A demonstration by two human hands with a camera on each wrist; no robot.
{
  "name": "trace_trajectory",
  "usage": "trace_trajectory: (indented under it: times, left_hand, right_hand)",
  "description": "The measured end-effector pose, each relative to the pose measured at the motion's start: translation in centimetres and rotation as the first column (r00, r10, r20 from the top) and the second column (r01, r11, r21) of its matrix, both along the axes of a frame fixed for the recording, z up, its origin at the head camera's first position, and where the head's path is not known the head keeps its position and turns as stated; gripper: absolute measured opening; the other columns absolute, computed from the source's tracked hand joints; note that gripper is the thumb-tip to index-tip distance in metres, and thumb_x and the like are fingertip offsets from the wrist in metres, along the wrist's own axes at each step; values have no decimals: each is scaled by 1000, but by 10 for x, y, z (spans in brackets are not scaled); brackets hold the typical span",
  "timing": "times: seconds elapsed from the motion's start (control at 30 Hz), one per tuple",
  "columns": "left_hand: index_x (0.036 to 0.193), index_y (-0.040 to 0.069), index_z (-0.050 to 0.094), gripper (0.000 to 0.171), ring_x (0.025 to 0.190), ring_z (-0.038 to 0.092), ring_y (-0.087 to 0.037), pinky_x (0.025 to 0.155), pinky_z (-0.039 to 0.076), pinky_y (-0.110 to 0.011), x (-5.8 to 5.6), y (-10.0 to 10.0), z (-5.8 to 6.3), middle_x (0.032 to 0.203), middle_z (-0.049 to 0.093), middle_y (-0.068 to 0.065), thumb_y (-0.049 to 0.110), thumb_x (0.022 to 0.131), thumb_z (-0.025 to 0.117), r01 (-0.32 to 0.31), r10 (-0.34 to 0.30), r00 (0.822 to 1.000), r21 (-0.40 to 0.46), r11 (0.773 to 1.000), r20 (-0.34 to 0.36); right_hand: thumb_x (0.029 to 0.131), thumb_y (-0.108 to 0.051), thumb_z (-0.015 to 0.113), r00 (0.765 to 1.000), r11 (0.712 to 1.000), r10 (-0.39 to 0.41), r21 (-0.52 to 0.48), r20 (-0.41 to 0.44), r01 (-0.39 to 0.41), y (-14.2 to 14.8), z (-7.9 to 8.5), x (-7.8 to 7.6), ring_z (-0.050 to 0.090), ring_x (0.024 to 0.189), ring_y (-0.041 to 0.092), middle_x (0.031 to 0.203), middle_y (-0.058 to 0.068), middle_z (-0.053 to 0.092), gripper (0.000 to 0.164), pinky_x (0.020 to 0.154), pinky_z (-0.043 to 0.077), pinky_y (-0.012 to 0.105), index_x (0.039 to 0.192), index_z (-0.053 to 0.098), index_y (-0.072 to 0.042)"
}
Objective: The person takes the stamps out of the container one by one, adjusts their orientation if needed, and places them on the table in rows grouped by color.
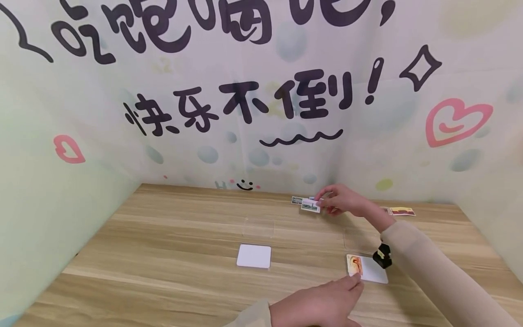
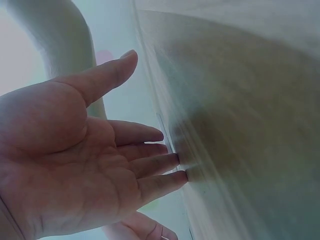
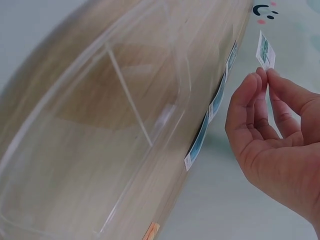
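Thumb and fingertips of my right hand (image 1: 341,200) pinch a small stamp (image 1: 310,205) with a green-grey picture and white border, raised off the table near the back wall. In the right wrist view the stamp (image 3: 265,51) stands up from the fingertips. Below it other stamps (image 3: 216,102) lie in a row on the wood. My left hand (image 1: 320,302) has its fingers extended, fingertips at the near edge of an orange stamp (image 1: 354,263). That stamp lies on the left part of a white card (image 1: 375,269). In the left wrist view the palm (image 2: 65,165) faces the camera.
Another white card (image 1: 254,256) lies left of centre. Behind the cards lie clear plastic pieces (image 1: 259,228). A yellow-and-red stamp (image 1: 402,211) is at the back right, by the printed fabric wall (image 1: 196,168). A black device (image 1: 382,255) sits below my right sleeve.
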State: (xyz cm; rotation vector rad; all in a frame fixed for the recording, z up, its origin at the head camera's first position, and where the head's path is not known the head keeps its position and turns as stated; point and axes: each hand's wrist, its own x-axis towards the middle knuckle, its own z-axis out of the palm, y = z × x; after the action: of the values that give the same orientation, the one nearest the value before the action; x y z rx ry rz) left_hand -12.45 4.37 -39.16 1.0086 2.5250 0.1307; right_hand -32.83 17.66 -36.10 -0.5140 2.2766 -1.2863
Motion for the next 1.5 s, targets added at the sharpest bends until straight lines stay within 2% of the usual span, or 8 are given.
trace_trajectory:
  times: [0.1,0.33,0.47,0.57,0.7,0.8,1.1,1.5]
  left_hand:
    - [166,17,34,78,156,20,1,117,36,-19,-1,1,-6,173,21,9,54,103,62,-5,5,1000,-1,1000,-11]
    - [168,30,21,86,154,9,9,118,33,-18,-31,15,-72,174,6,19,68,99,55,18,-18,1000,-27,999,5]
    - [168,34,17,85,152,8,11,119,32,-18,-40,19,-89,172,4,22,67,99,56,11,-10,999,-30,999,32]
    - [168,34,16,85,153,9,10,119,30,-17,-38,20,-87,173,5,21,65,100,57,14,-13,1000,-57,998,11]
    - [169,32,16,85,155,10,6,119,30,-16,-29,17,-75,174,7,18,65,101,55,21,-23,999,-72,997,-22]
    - [169,30,18,85,156,12,6,119,29,-15,-27,15,-70,174,9,16,66,101,54,29,-31,999,-69,997,-31]
    - [169,28,20,86,156,11,4,119,28,-15,-29,15,-72,175,10,14,69,100,51,50,-54,997,-69,996,-54]
    - [168,30,17,81,155,6,6,119,23,-13,-37,14,-83,174,5,16,69,102,44,65,-66,998,-63,996,-7]
  right_hand:
    - [103,-7,65,1000,1000,5,-2,7,-5,-3,-1,-1,58,74,15,88,4,65,26,65,56,28,124,64,9]
    - [103,-4,63,1000,1000,-6,-11,16,6,-5,-3,-4,58,74,15,88,4,66,26,65,56,29,125,63,10]
    - [102,-4,64,1000,1000,-11,-20,17,12,-7,-5,-7,59,72,14,86,5,66,27,64,56,28,125,63,11]
    - [102,-4,65,1000,1000,-6,-29,14,7,-8,-5,-8,59,72,14,88,6,67,28,63,56,28,126,63,11]
    - [102,-5,66,1000,1000,-2,-29,9,2,-10,-4,-11,59,72,14,91,8,68,29,62,56,28,126,63,11]
    - [102,-5,66,1000,1000,6,-30,2,-6,-13,-4,-12,59,73,14,93,9,69,29,62,56,28,126,63,11]
    - [102,-4,64,1000,999,7,-35,3,-7,-22,-5,-15,57,72,15,98,11,68,28,61,54,27,126,64,10]
    - [100,-3,63,1000,999,25,-45,8,-25,-35,-9,-23,57,69,15,87,7,67,27,59,52,28,123,65,11]
